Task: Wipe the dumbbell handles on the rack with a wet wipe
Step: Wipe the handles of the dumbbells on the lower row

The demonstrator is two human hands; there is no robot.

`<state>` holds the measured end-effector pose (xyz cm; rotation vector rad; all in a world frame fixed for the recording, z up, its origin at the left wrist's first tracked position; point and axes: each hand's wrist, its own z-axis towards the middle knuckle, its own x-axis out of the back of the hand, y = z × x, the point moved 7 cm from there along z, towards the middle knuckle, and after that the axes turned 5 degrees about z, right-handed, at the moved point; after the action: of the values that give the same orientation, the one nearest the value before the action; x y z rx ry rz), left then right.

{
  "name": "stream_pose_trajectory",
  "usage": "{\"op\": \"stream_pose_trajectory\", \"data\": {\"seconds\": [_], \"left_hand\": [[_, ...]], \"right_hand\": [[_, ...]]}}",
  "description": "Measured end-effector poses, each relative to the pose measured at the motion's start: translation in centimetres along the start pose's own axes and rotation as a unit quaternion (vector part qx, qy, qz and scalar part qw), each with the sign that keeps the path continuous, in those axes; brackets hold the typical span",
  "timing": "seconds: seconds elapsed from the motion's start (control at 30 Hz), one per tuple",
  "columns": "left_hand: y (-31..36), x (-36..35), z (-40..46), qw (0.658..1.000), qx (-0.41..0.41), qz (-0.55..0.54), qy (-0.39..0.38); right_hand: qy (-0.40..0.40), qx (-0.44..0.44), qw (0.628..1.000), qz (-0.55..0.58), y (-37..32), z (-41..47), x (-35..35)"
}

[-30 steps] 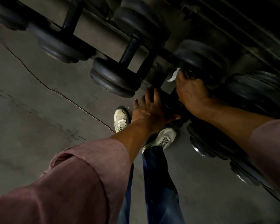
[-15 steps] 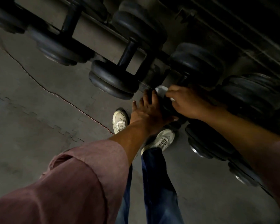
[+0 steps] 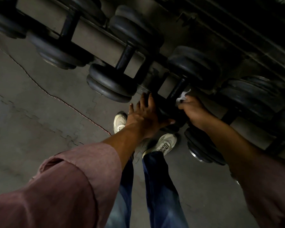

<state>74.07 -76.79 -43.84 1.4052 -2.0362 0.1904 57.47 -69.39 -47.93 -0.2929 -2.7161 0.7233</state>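
Dim gym floor, dumbbells racked overhead.
Beside the dumbbell handle (image 3: 177, 90), a wet wipe (image 3: 182, 97) sits clenched in the right hand (image 3: 195, 111), which has shifted right since half a second ago; the flat-fingered left hand (image 3: 145, 115) still presses the near weight head (image 3: 169, 113).

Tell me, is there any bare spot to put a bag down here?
The grey floor left of the shoes, on either side of the red cord, is bare. By the rack it is crowded: dumbbells sit side by side, both hands at one handle.
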Motion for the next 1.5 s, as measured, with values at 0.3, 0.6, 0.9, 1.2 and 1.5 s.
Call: {"op": "stream_pose_trajectory", "data": {"seconds": [0.3,0.6,0.9,1.2,1.5], "left_hand": [[0.0,0.0,0.0,0.999,-0.006,0.037,0.026],[-0.2,-0.2,0.2,0.998,-0.009,0.024,0.052],[0.1,-0.3,0.0,0.999,-0.005,0.011,0.053],[0.1,-0.2,0.1,0.998,-0.005,0.022,0.058],[1.0,-0.7,-2.2,0.997,-0.011,0.063,0.052]], "right_hand": [[0.023,-0.054,0.902,0.427,-0.2,2.0,-0.2],[-0.078,-0.017,0.991,0.103,1.5,1.4,-1.2],[0.042,0.021,0.997,-0.067,-0.7,0.1,0.1],[0.002,0.007,0.993,0.119,-1.4,-3.0,0.1],[0.060,0.009,0.955,0.289,1.9,-8.2,3.5]]}}
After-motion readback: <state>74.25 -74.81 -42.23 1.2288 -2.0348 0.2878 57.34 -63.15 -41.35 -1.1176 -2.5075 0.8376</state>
